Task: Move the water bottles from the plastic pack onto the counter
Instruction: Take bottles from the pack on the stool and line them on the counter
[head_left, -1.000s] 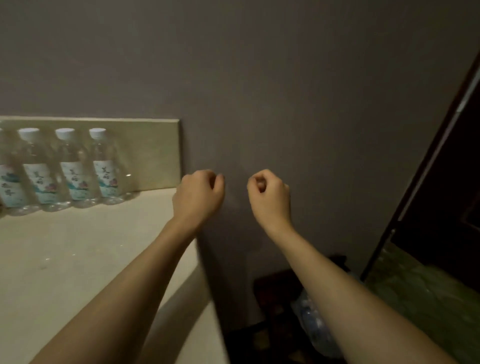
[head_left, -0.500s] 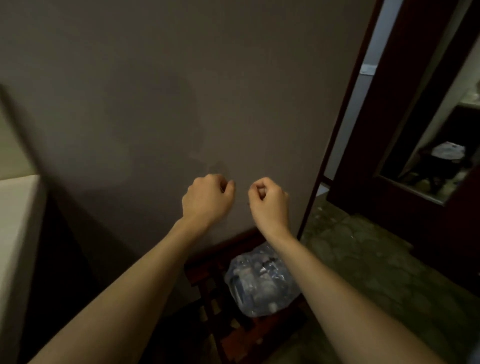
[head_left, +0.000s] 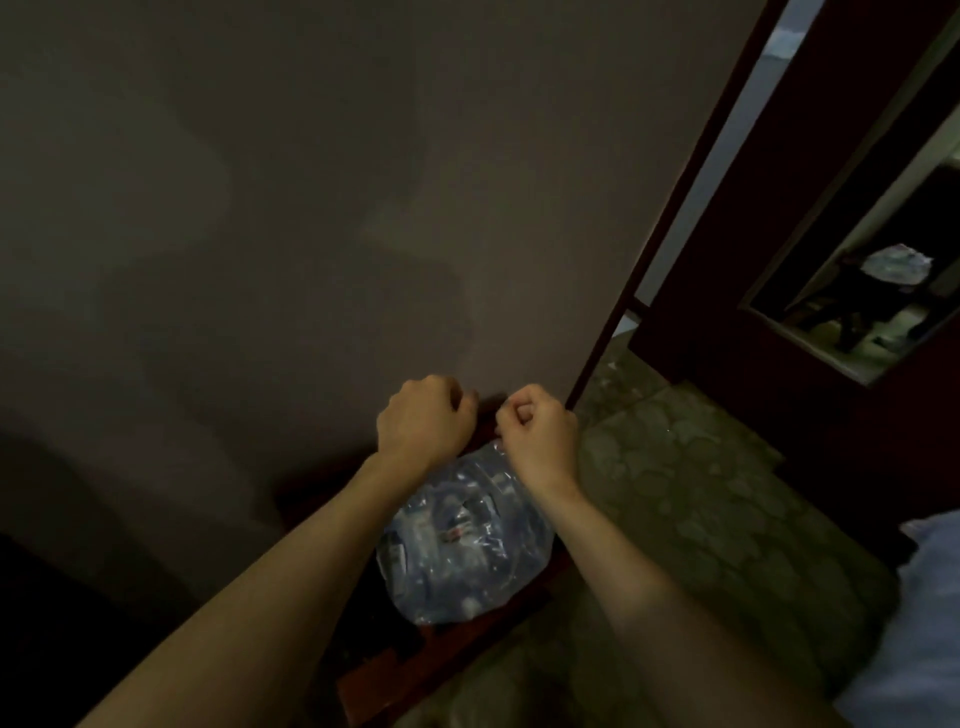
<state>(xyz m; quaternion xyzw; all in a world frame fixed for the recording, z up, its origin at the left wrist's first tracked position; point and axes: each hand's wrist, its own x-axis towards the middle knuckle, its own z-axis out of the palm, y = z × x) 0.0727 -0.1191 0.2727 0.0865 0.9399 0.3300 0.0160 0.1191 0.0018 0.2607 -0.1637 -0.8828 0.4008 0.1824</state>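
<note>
The clear plastic pack (head_left: 462, 545) of water bottles lies low down on a dark red wooden stand (head_left: 415, 670) against the grey wall. My left hand (head_left: 423, 421) and my right hand (head_left: 537, 431) hover side by side just above the pack's far end, both curled into fists with nothing in them. My forearms cover the pack's left and right edges. The plastic's top edge reaches up close to my right hand; whether they touch I cannot tell. The counter and the bottles standing on it are out of view.
The grey wall (head_left: 311, 208) fills the left and middle. A dark door frame (head_left: 675, 208) runs up on the right, with a mirror (head_left: 872, 291) beyond it. Greenish patterned floor (head_left: 701, 493) lies to the right of the stand. Pale blue cloth (head_left: 914, 623) shows at the lower right.
The view has swung right and down, away from the counter and its bottles, onto the pack. Both fists have come down over the pack, still curled.
</note>
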